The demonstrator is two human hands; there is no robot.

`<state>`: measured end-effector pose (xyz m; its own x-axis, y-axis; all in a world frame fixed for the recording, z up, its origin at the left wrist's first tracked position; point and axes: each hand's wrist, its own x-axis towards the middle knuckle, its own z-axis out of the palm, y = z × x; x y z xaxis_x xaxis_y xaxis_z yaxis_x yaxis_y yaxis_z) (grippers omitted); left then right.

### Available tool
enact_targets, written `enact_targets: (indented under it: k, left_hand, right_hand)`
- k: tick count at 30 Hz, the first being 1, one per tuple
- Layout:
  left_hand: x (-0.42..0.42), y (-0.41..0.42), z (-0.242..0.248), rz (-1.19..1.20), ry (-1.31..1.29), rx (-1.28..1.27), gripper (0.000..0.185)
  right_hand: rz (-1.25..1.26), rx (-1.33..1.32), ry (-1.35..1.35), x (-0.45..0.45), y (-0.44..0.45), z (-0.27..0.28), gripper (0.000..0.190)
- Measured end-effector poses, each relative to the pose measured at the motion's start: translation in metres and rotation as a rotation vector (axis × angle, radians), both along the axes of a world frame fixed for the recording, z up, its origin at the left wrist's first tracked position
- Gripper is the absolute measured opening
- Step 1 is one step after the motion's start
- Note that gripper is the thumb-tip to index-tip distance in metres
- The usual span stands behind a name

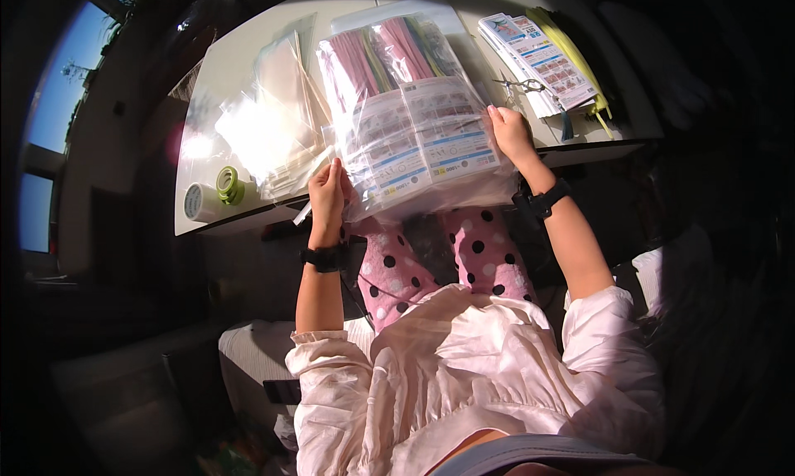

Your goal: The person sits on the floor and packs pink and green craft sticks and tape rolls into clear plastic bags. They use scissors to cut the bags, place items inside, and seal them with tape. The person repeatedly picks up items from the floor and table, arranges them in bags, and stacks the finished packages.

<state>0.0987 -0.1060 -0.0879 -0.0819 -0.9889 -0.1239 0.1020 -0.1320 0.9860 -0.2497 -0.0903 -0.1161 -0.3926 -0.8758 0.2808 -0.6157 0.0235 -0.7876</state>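
Observation:
A large clear plastic bag (428, 147) lies over the table's front edge, its near end above the lap. Inside show pink and green strip bundles (397, 47) and printed instruction sheets (422, 134). My left hand (329, 190) pinches the bag's near left edge between thumb and fingers. At the right edge, my right hand (510, 131) grips the plastic, thumb on top. Each wrist wears a black band. Scissors (525, 85) with a dark tassel lie just beyond my right hand, partly on a stack of printed cards (546, 63).
Clear plastic sleeves (279, 103), glaring in the sun, lie left of the bag on the white table (214, 60). Green tape rolls (230, 185) and a white roll (200, 201) stand at the front left corner. Yellow-green strips (568, 51) lie beside the cards.

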Motion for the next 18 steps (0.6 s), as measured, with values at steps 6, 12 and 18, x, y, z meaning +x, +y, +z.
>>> enact_targets:
  k: [6, 12, 18]
  left_hand:
    - [-0.006, -0.001, -0.005, 0.019, 0.065, 0.027, 0.034]
    - [-0.007, 0.002, 0.001, -0.043, 0.089, 0.078, 0.034]
    - [-0.002, 0.001, 0.009, -0.079, -0.004, 0.079, 0.036]
  right_hand:
    - [0.001, 0.032, 0.085, 0.007, 0.0, 0.034, 0.04]
    - [0.016, -0.303, 0.631, 0.08, 0.046, 0.099, 0.043]
    - [0.325, 0.12, 0.773, 0.14, 0.024, 0.084, 0.061]
